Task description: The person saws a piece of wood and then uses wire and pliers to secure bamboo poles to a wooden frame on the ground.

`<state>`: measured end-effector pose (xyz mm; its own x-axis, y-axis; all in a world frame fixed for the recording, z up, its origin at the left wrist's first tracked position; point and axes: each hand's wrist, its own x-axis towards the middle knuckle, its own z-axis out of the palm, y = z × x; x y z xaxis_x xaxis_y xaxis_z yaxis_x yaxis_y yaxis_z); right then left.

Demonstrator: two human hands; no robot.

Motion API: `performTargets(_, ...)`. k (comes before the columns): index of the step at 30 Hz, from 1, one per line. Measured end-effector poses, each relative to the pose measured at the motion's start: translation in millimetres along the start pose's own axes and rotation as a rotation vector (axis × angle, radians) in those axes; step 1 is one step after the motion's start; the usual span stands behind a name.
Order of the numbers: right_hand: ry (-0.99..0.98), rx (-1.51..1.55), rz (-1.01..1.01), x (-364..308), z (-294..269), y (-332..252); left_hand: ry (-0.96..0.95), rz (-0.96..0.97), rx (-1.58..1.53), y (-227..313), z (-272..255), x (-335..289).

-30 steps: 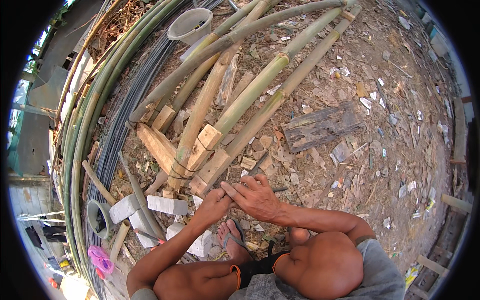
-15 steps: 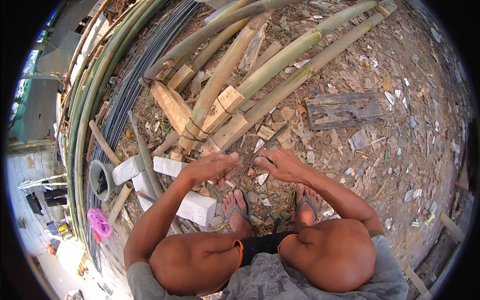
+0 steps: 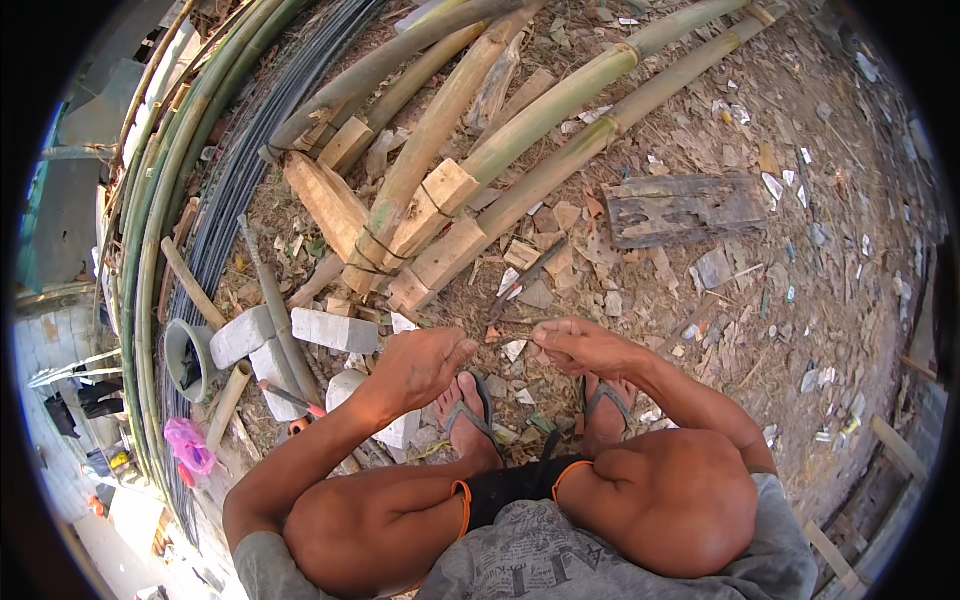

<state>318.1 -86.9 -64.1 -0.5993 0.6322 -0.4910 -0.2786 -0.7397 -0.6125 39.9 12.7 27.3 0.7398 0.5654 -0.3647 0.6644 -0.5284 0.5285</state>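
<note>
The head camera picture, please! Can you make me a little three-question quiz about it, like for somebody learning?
1. True or false: the person's bare left hand and bare right hand are apart from each other.
2. Where in the picture is the crinkled pink plastic bag?
A. Right of both hands
B. Left of both hands
C. Between the feet
3. How many feet wearing grey thong-style flip-flops can you count?

Key: 1. True. 2. B. 3. Two.

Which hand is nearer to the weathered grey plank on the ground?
Right. The right hand is below and left of the weathered grey plank in the view; the left hand is farther off to the left.
</note>
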Motion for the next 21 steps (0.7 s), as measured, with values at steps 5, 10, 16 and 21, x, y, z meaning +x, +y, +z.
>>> performTargets(5, 0.226, -0.552, -0.503, 16.3, 2.4, 28.0, -0.172, 0.044, 0.187, -0.3, 9.8, -8.7)
performTargets(10, 0.595, -1.391, -0.51, 15.7, 18.1, 17.2, 0.093, 0.111, 0.032, -34.8, 27.9, -25.4)
performTargets(16, 0.687, -1.631, -0.581, 10.1, 0.9, 18.1, -0.095, -0.135, -0.435, -40.1, 16.6, -19.8)
performTargets(21, 0.169, -1.353, -0.276, 2.0, 17.1, -8.6, 0.058, 0.027, 0.169, -51.2, 20.5, -28.5)
